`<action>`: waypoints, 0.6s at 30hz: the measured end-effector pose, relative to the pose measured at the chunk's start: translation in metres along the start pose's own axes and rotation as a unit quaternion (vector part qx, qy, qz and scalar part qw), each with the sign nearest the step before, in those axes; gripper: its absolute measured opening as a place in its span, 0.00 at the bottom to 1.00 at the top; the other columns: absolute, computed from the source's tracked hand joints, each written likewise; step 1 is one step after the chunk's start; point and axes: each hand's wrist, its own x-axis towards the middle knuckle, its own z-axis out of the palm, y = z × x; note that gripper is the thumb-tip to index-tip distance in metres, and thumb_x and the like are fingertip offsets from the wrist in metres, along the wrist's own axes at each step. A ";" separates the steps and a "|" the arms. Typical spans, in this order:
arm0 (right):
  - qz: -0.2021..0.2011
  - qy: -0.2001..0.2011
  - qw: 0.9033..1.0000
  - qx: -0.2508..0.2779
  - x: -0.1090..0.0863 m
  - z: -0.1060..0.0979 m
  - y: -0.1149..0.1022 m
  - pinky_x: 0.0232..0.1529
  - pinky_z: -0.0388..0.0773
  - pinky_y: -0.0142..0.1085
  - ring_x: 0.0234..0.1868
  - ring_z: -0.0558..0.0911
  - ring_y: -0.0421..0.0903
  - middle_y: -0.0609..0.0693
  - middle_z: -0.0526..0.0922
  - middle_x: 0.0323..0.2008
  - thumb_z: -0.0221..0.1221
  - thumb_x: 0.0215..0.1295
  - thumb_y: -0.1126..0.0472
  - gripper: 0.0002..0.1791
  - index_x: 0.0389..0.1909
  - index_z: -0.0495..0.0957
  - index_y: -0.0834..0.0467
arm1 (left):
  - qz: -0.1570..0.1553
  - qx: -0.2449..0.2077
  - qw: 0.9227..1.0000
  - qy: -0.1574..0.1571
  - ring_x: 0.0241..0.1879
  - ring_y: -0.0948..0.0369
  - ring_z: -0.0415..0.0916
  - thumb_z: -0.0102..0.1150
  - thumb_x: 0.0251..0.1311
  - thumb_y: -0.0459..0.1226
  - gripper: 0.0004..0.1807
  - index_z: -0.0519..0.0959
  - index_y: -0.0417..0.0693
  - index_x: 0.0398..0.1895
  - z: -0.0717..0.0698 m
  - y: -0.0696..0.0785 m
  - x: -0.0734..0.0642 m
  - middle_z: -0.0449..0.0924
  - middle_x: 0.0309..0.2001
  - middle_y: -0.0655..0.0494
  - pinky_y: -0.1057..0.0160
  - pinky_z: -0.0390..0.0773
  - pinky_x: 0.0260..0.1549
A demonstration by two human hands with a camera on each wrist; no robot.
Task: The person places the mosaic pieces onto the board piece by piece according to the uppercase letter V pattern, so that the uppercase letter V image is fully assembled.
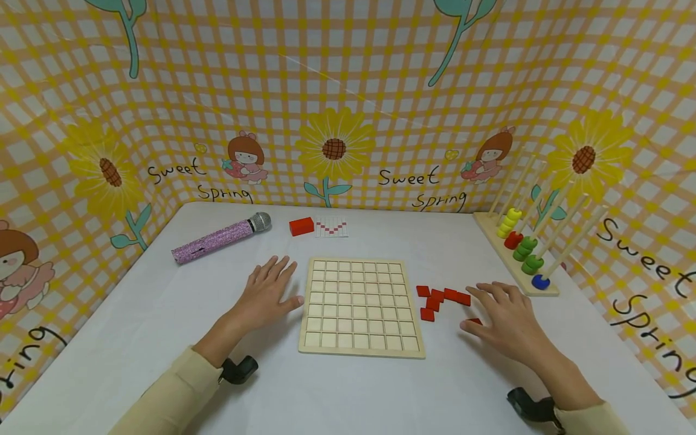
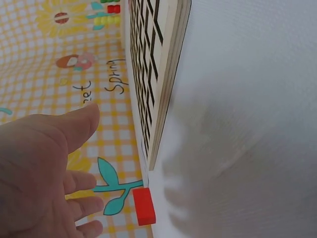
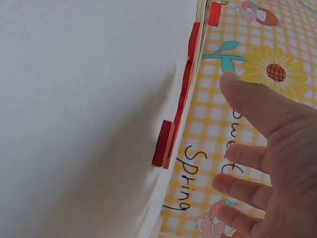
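Observation:
A square wooden grid board (image 1: pixel 361 307) lies flat in the middle of the table, its cells bare. Left of it, my left hand (image 1: pixel 267 297) hovers with fingers spread and thumb toward the board's edge, holding nothing. On the other side, several small red square tiles (image 1: pixel 433 300) are scattered close to the board. My right hand (image 1: pixel 505 317) is over the outer tiles, fingers apart and nothing in its grasp. One tile (image 1: pixel 475 321) shows partly behind its thumb. In the right wrist view the red tiles (image 3: pixel 162 144) lie on the table below the fingers.
A glittery purple microphone (image 1: pixel 220 237) lies at the back left. Behind the board are a red block (image 1: pixel 301 226) and a small card (image 1: pixel 331 227) with a red V pattern on a grid. At the right stands a wooden peg rack (image 1: pixel 516 257) with coloured beads.

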 end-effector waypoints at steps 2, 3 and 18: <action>0.003 -0.006 1.000 0.006 -0.001 0.000 0.003 0.56 0.55 0.67 0.59 0.61 0.67 0.64 0.71 0.57 0.69 0.47 0.45 0.39 0.59 0.71 0.58 | 0.002 -0.008 1.000 -0.005 0.74 0.43 0.41 0.55 0.61 0.52 0.41 0.55 0.43 0.72 0.000 0.000 0.000 0.49 0.74 0.43 0.36 0.43 0.69; 0.003 -0.008 1.000 0.008 -0.002 0.000 0.004 0.55 0.56 0.67 0.58 0.61 0.66 0.64 0.72 0.56 0.69 0.47 0.45 0.38 0.58 0.72 0.58 | 0.004 -0.012 1.000 -0.007 0.74 0.43 0.41 0.56 0.61 0.51 0.41 0.56 0.42 0.72 0.001 0.000 0.001 0.50 0.74 0.43 0.36 0.44 0.69; -0.014 -0.042 0.999 0.019 -0.008 0.004 0.019 0.44 0.68 0.53 0.48 0.69 0.59 0.58 0.80 0.44 0.70 0.46 0.50 0.26 0.47 0.81 0.56 | 0.017 -0.040 0.998 -0.042 0.73 0.45 0.48 0.60 0.58 0.50 0.39 0.61 0.42 0.69 0.011 -0.008 0.008 0.56 0.72 0.46 0.39 0.56 0.65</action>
